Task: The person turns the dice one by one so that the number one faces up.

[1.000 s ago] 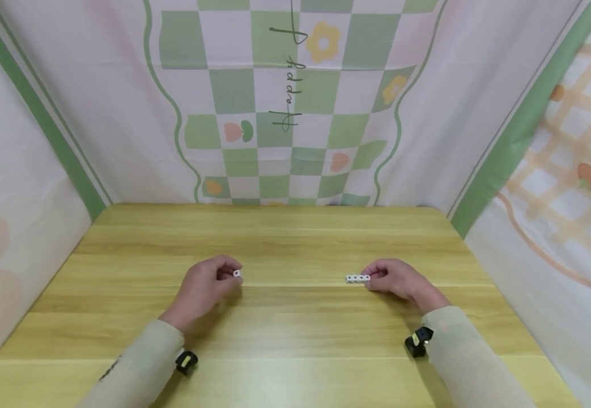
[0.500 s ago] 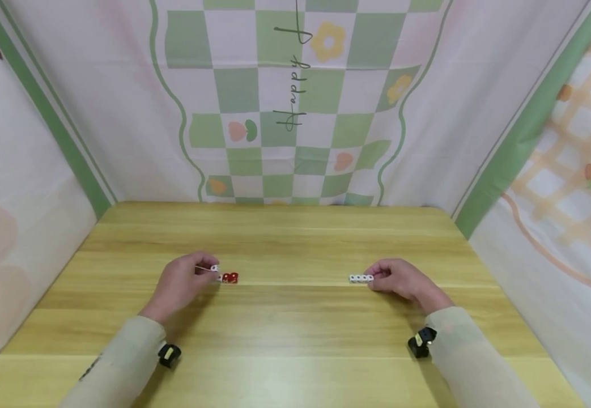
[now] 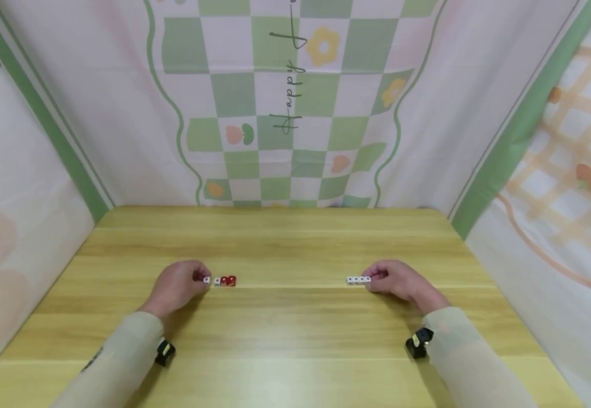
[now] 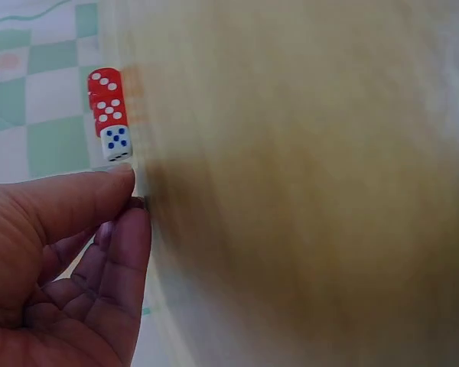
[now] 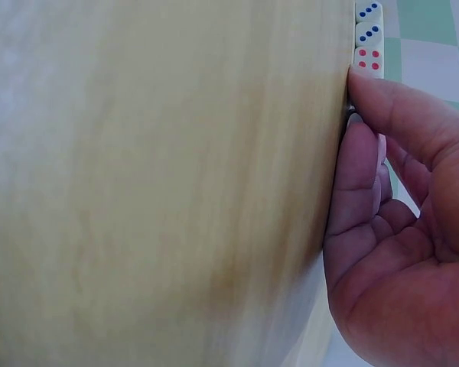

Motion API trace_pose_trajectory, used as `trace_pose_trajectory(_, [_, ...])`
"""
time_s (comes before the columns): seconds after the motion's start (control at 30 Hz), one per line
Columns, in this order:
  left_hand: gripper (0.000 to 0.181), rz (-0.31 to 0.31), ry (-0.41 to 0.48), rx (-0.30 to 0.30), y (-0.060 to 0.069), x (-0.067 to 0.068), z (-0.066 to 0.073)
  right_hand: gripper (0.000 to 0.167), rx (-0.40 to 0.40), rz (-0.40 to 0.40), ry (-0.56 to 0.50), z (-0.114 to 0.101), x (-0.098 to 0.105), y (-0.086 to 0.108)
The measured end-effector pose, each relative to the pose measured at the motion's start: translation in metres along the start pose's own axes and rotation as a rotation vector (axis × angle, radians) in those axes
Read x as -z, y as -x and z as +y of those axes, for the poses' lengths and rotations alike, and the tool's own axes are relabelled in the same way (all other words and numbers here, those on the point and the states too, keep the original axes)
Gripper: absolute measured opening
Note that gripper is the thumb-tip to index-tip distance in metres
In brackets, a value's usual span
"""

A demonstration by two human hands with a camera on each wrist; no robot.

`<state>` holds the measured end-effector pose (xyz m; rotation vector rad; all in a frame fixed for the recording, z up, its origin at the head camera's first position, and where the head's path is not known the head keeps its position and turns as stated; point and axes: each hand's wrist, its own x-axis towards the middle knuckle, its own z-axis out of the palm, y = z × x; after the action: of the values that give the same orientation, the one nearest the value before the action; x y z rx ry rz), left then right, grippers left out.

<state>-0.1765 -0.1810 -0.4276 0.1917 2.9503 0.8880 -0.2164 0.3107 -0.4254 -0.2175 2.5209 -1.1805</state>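
Observation:
My left hand (image 3: 179, 286) pinches a white die (image 3: 207, 280) by the tabletop, just left of a short row. That row holds a white die (image 3: 217, 281) and two red dice, the outer red die (image 3: 231, 281) at its right end. A small gap parts the pinched die from the row. In the left wrist view the row's white die (image 4: 116, 143) shows blue pips, and the thumb and fingers hide the pinched one. My right hand (image 3: 399, 281) grips the right end of a row of several white dice (image 3: 355, 280). Its fingers partly cover the end die.
The dice rows lie on a wooden table (image 3: 285, 328), well apart from each other. Behind it hangs a checked cloth (image 3: 307, 130), and patterned cloth also hangs at both sides. Each sleeve has a small black camera (image 3: 165, 352) at the wrist.
My left hand has moved left with the white die, past the red and white row that it hid earlier, then come down at the row's left end. The right hand stays at its row.

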Motion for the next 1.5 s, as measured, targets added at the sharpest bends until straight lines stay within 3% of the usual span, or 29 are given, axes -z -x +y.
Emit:
trace_pose_trajectory(0.27, [0.009, -0.030, 0.020, 0.013, -0.0011, -0.0029, 0.0010, 0.025, 0.006, 0.001, 0.003, 0.0002, -0.0014, 0.0019])
trace_pose_trajectory(1.13, [0.013, -0.042, 0.063, 0.036, -0.0027, -0.0045, 0.0009, 0.023, -0.037, 0.002, -0.018, -0.0017, -0.0018, -0.0014])
trace_pose_trajectory(1.5, [0.013, -0.033, 0.063, 0.024, -0.0018, -0.0047, 0.0028, 0.025, -0.004, -0.005, -0.021, -0.0025, -0.0011, 0.0018])
